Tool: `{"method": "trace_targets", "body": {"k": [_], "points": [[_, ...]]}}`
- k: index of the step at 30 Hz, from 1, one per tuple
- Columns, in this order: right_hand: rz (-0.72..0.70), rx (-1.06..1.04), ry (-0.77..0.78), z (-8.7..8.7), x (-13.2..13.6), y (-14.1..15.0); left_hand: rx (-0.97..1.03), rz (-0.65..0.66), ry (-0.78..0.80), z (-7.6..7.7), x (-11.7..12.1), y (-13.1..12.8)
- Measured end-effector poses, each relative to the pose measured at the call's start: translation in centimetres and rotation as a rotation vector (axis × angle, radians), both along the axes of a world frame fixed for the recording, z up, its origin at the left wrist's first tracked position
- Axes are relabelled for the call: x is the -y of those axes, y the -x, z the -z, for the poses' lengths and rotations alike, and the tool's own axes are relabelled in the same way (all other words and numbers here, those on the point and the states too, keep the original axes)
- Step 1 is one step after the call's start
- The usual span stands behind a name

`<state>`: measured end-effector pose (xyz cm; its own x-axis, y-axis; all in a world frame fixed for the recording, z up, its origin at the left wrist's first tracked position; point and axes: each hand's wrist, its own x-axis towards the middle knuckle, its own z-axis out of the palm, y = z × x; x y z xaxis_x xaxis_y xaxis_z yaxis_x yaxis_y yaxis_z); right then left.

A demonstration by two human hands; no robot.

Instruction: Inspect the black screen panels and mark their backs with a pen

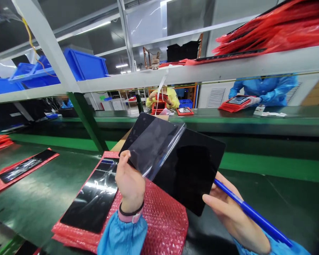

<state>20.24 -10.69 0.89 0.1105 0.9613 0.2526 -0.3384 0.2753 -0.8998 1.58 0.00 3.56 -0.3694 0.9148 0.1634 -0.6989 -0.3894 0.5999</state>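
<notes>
A black tablet screen panel (pixel 199 166) is held up tilted in front of me. Clear protective film (pixel 154 145) is folded back over its left part, with a bright curled fold across the middle. My left hand (pixel 130 184) pinches the film near the panel's left lower edge; its fingertips are partly hidden. My right hand (pixel 234 209) grips the panel's lower right corner, thumb in front, and also holds a blue pen (pixel 260 216) lying along the hand. Below, another dark panel (pixel 93 198) rests on red bubble-wrap bags (pixel 164 219).
More panels on red wrap (pixel 29 164) lie at left on the green bench (pixel 48 180). A green-and-white post (pixel 87 124) and a shelf (pixel 154 79) cross ahead, bearing blue bins (pixel 85 63) and red bags (pixel 281 32). Co-workers (pixel 266 90) handle panels across the line.
</notes>
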Motion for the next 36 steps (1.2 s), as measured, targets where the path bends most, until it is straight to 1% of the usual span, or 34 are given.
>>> {"method": "trace_targets", "body": {"k": [4,6,9,11,16,18,19,22,24,26,30,32,34,36], "points": [[0.264,-0.155,0.2,0.0,0.5,0.3,-0.098,-0.151,-0.031,0.3,-1.0,0.5],[0.326,-0.206,0.238,0.1,0.7,0.2,-0.11,-0.149,-0.024,0.3,-1.3,0.8],[0.348,-0.194,0.212,-0.2,1.0,-0.1,-0.073,-0.068,0.002,0.2,-1.3,1.1],[0.357,-0.172,0.194,-0.3,1.2,-0.4,-0.06,-0.038,0.02,0.0,-1.3,1.2],[0.271,-0.086,0.235,0.0,1.3,-1.3,-0.108,-0.099,0.01,-0.4,-1.3,1.3],[0.28,0.022,0.273,-0.1,1.4,-1.5,-0.146,-0.081,0.005,-0.5,-1.2,1.3],[0.299,0.105,0.298,-0.2,1.5,-1.5,-0.165,-0.05,0.006,-0.5,-1.1,1.3],[0.355,0.326,0.358,-0.6,1.6,-1.5,-0.209,0.103,0.004,-0.3,-0.6,1.1],[0.377,0.377,0.331,-0.9,1.4,-1.4,-0.24,0.197,-0.027,-0.1,-0.1,0.9],[0.348,0.42,0.244,-1.3,1.2,-1.5,-0.286,0.245,-0.08,0.1,0.3,0.7],[0.164,0.573,0.03,-1.9,0.6,-1.7,-0.375,0.251,-0.163,0.2,1.1,0.2],[0.117,0.626,-0.029,-1.8,0.3,-1.9,-0.401,0.233,-0.18,0.2,1.3,0.0],[0.12,0.666,-0.067,-1.4,0.1,-2.1,-0.421,0.217,-0.195,0.3,1.5,-0.1],[0.172,0.721,-0.102,-0.8,0.1,-2.2,-0.436,0.207,-0.212,0.6,1.6,-0.2]]}}
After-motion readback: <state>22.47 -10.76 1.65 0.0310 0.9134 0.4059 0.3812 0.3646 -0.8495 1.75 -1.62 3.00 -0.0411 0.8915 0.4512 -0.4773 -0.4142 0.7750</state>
